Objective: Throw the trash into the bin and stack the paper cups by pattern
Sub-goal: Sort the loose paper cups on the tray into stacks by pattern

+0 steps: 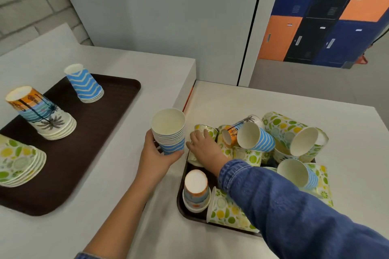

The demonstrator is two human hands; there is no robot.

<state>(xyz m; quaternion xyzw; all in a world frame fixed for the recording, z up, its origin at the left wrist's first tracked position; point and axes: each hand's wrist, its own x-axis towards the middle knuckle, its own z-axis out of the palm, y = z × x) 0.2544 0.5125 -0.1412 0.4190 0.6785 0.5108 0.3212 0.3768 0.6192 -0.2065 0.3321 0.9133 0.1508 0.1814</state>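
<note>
Left hand [155, 153] (head view): is clamping round the lower part of the blue stack [168, 132] with fingers and thumb curling about it. It is holding the stack upright, mouth up, just left of the right tray [181, 206].
Right hand [203, 146]: is reaching into the far left corner of the right tray, fingers bending down over a lime cup [208, 129]. It is touching that cup, but I cannot tell whether it is closing on it.
Pile: loose cups are lying jumbled on the right tray, mostly lime ones. A blue cup [255, 139] is lying on its side in the middle and a second blue cup [299, 172] nearer the right edge. A short palm stack [196, 187] is standing upside down at the near left.
Sorted stacks: a zigzag stack [85, 84], a tall palm stack [42, 115] and a lime stack [19, 162] are standing upside down, apart from one another, on the left tray [117, 94] on the bench [147, 73].
Bin: is not showing in this view.
Step, as I am judging it: blue cups are being gathered into the held stack, and two are still waiting in the pile.
Doing it well:
- The lime cup is belonging with the lime stack, not with the held one.
- The right hand should be taking each cup by its wall without crushing it, turning it mouth up and dropping it straight in.
- The left hand should be staying low so the top rim is kept free.
</note>
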